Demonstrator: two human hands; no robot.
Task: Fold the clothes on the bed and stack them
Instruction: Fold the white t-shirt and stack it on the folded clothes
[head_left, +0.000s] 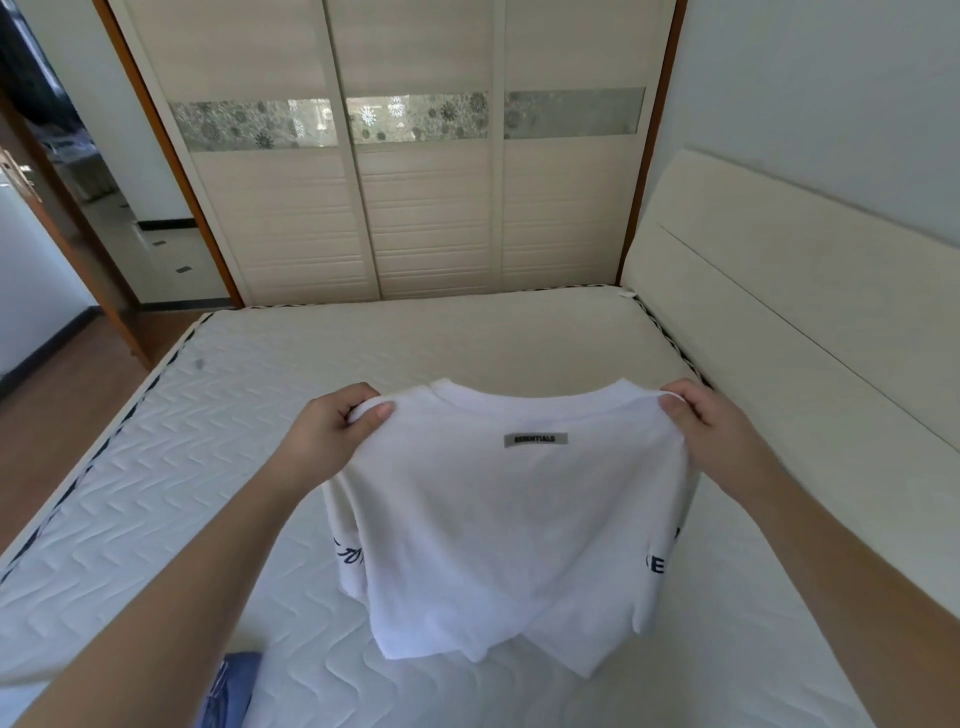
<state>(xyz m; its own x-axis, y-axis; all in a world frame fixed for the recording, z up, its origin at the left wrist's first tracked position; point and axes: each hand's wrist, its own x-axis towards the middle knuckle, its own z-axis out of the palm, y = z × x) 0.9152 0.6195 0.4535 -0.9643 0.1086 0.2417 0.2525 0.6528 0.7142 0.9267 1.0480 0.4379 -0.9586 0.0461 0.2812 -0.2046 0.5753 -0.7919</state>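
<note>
White cotton T-shirt, light and limp, hangs below both pinching hands, left hand and right hand, fingers closed on its shoulders, likely the best hold.

Bg: tall cream wardrobe w/ 3 sliding louvred doors across far wall, silver floral mirror band at mid-height, orange-brown wood frame on both sides. Bare white quilted mattress w/ chevron stitching butts against it; cream padded headboard on right, pale grey-blue painted wall above. Brown wood-plank floor on left, open brown wooden door leads to a tiled room. Soft daylight, no hard shadows.
</note>
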